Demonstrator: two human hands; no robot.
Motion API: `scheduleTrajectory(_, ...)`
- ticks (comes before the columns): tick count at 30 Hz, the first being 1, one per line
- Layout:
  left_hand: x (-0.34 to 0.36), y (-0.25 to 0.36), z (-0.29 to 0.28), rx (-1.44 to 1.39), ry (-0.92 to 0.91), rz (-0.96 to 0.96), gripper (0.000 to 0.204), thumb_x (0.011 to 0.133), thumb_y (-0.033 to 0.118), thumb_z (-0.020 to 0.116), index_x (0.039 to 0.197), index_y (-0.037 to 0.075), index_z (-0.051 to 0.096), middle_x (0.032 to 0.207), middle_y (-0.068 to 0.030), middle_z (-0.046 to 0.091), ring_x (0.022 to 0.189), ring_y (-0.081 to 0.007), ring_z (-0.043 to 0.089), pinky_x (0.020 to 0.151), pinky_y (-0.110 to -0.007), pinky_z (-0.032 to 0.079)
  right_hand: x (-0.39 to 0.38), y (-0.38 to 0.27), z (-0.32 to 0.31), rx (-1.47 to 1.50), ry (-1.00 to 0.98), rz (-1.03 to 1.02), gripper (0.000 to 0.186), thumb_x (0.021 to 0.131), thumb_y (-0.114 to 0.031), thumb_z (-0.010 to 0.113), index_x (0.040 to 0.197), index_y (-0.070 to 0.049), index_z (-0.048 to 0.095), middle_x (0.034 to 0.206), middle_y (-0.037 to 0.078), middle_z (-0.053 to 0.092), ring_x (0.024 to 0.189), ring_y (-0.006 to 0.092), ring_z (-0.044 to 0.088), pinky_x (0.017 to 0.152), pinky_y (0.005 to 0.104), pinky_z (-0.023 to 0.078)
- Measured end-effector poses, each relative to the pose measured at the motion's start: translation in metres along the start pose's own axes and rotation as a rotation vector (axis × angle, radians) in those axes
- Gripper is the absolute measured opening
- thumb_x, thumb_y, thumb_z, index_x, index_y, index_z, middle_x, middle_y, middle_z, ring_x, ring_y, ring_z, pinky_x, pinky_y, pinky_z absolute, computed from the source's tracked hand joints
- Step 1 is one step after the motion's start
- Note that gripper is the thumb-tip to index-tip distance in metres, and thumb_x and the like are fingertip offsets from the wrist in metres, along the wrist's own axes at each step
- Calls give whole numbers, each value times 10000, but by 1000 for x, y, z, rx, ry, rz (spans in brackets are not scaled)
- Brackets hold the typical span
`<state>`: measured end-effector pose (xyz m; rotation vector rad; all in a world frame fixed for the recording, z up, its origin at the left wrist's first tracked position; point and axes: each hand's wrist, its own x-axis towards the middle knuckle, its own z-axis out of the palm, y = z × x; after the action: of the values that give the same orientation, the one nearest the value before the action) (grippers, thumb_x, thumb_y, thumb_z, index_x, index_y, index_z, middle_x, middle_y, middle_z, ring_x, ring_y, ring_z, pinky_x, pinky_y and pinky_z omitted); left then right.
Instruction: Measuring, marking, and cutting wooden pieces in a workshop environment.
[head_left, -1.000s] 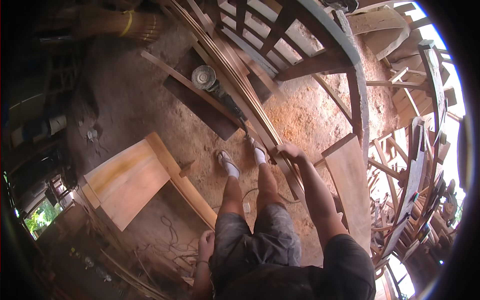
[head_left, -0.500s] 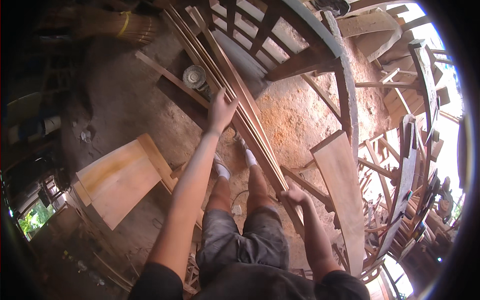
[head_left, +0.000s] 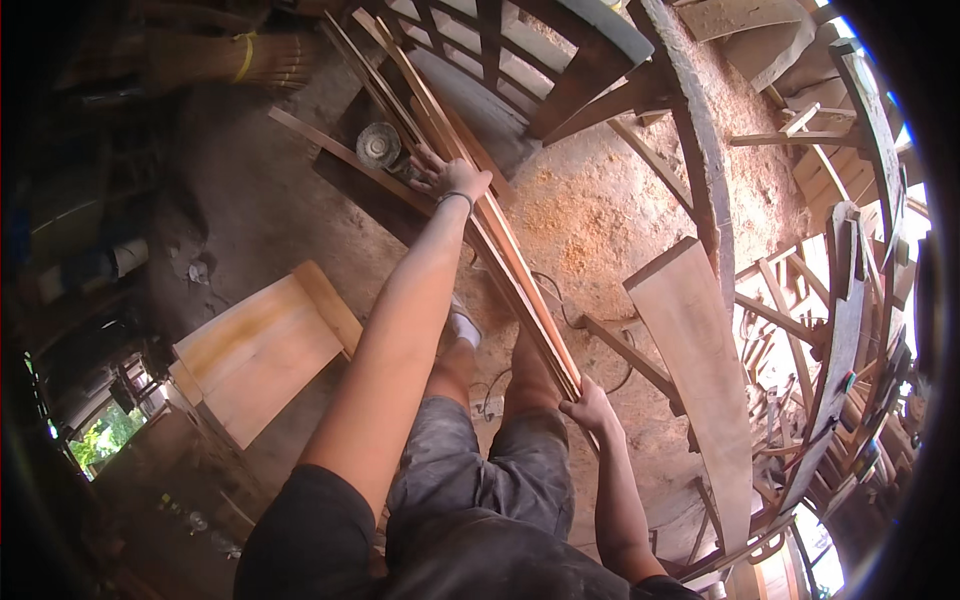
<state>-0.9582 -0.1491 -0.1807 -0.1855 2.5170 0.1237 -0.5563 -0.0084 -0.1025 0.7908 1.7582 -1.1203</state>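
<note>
A bundle of long, thin wooden strips (head_left: 517,275) runs slantwise from the far left towards my right side. My left hand (head_left: 455,178) lies across the strips around mid-length, its fingers spread out over their left side. Lower down, my right hand (head_left: 592,408) is closed around the strips close to their near end. A round, pale, ridged disc-like object (head_left: 379,147) sits just beyond my left fingers; its exact kind is unclear. Beneath it a dark wooden piece (head_left: 365,195) lies on the floor.
A broad wooden board (head_left: 695,380) stands at my right, with curved timber frames (head_left: 845,330) beyond it. On the left lies a pale wooden panel (head_left: 265,355). A dark slatted wooden frame (head_left: 560,75) stands at the back. Sawdust covers the floor (head_left: 570,215).
My left hand has loosened from its grip and spread its fingers, shifting slightly right and up. My right hand still holds the near end, now slightly lower. The strips' near ends have shifted.
</note>
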Motion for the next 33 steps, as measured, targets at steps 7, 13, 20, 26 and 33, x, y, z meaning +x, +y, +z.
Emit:
scheduleTrajectory(7, 20, -8, 8, -500, 88, -19, 532, 754, 337, 503, 1085, -56, 641, 1257, -349, 499, 1217, -435, 467, 1064, -466, 325, 6, 8, 0, -143, 161, 10, 371, 663, -222, 697, 904, 6, 532, 862, 268, 634, 882, 423, 614, 776, 480, 487)
scheduleTrajectory(13, 21, -27, 1, -880, 273, -19, 398, 730, 225, 516, 908, -102, 656, 888, -258, 669, 949, -391, 633, 921, -422, 455, 10, -2, -3, -160, 180, -50, 387, 651, -190, 676, 951, -1, 522, 859, 260, 627, 868, 426, 606, 753, 479, 478)
scheduleTrajectory(20, -4, -62, 1, -1101, 198, 101, 991, 791, 500, 685, 1461, 12, 141, 1489, -203, 221, 1339, -297, 312, 1088, -353, 289, -7, -21, -5, -193, 129, -28, 397, 675, -233, 683, 934, -9, 483, 845, 256, 630, 865, 421, 614, 769, 489, 483)
scheduleTrajectory(26, -63, -87, 49, -1311, -170, -381, 997, 734, 713, 597, 1446, 90, 283, 1464, -163, 305, 1332, -308, 335, 1060, -463, 317, -18, -30, -5, -180, 147, -32, 363, 693, -200, 667, 935, -13, 473, 855, 251, 624, 861, 427, 612, 761, 495, 483)
scheduleTrajectory(33, -110, -28, 71, -1860, -550, -162, 577, 796, 629, 569, 1040, 107, 541, 857, -28, 592, 790, -198, 592, 733, -357, 503, -52, -36, 5, -346, 654, -136, 362, 734, -143, 635, 1045, -36, 484, 952, 165, 585, 895, 353, 589, 788, 444, 467)
